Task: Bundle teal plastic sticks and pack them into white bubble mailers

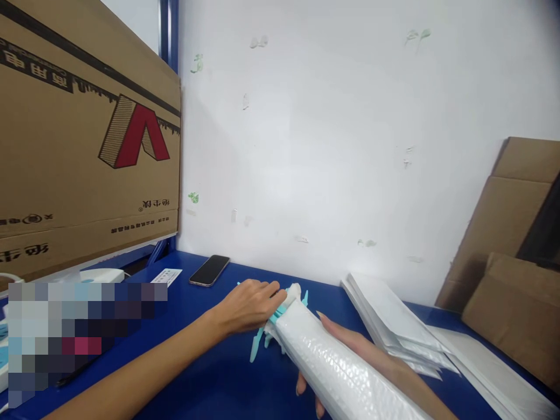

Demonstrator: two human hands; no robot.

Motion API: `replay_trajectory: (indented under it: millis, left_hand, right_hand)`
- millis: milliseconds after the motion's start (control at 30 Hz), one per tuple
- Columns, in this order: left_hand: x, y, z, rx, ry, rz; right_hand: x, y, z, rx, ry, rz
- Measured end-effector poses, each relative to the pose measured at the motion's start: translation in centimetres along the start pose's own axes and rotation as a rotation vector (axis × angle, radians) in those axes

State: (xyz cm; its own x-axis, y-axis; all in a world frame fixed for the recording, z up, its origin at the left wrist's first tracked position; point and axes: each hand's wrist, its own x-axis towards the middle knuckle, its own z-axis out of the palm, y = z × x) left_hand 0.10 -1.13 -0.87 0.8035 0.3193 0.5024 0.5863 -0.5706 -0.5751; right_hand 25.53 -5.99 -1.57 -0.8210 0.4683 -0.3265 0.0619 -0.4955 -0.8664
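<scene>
A white bubble-lined mailer bag (336,356) slants from the lower right toward the middle of the head view. My right hand (345,338) is wrapped round it from beneath, thumb on the far side and fingertips showing on the near side. At the bag's mouth, my left hand (254,300) has its fingers closed on light blue plastic pieces (258,344). Some of these pieces stick out on both sides of the opening, together with a bit of white material (294,291). How far they reach inside the bag is hidden.
Flat white mailers (385,309) are stacked at the right, beside brown cardboard (516,315). A black phone (210,270) and a white card (167,276) lie on the blue table (184,373). A large printed carton (87,134) stands at the left. White wall behind.
</scene>
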Motion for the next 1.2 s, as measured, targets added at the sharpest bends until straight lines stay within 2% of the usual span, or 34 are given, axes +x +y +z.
replay_trajectory:
  millis: [233, 333, 433, 567, 667, 767, 867, 1033, 1100, 1200]
  left_hand:
    - [0.6, 0.5, -1.3, -0.009, -0.111, 0.032]
    - [0.7, 0.9, -1.5, 0.002, -0.139, 0.057]
    - [0.7, 1.6, -1.4, -0.003, -0.099, 0.096]
    - [0.5, 2.8, -1.3, -0.003, 0.015, 0.149]
    - [0.7, 3.0, -1.3, -0.021, 0.082, 0.138]
    - [1.1, 2.4, -1.4, -0.033, 0.198, 0.036]
    - [1.3, 1.6, -1.5, -0.033, 0.311, -0.156]
    - [1.4, 1.7, -2.3, -0.177, 0.501, -0.406]
    - [1.3, 2.3, -2.8, -0.318, 0.506, -0.438]
    - [1.1, 3.3, -3.3, -0.471, 0.444, -0.384]
  right_hand:
    - [-0.4, -0.7, 0.9, -0.003, 0.032, -0.030]
    - [-1.7, -1.6, 1.8, -0.128, 0.197, -0.106]
    - [-2.3, -2.1, 2.4, -0.344, 0.353, -0.111]
    - [-1.8, -1.7, 2.7, -0.427, 0.364, -0.049]
    - [-1.4, -1.6, 2.8, -0.442, 0.410, -0.050]
    - [-1.6, -1.7, 2.8, -0.409, 0.432, -0.125]
    - [-2.0, -2.0, 2.6, -0.345, 0.438, -0.209]
    - [-2.5, -2.7, 3.0, -0.231, 0.569, -0.392]
    - [-2.7, -3.0, 3.2, -0.188, 0.585, -0.479]
    - [-2.8, -3.2, 3.0, -0.142, 0.643, -0.596]
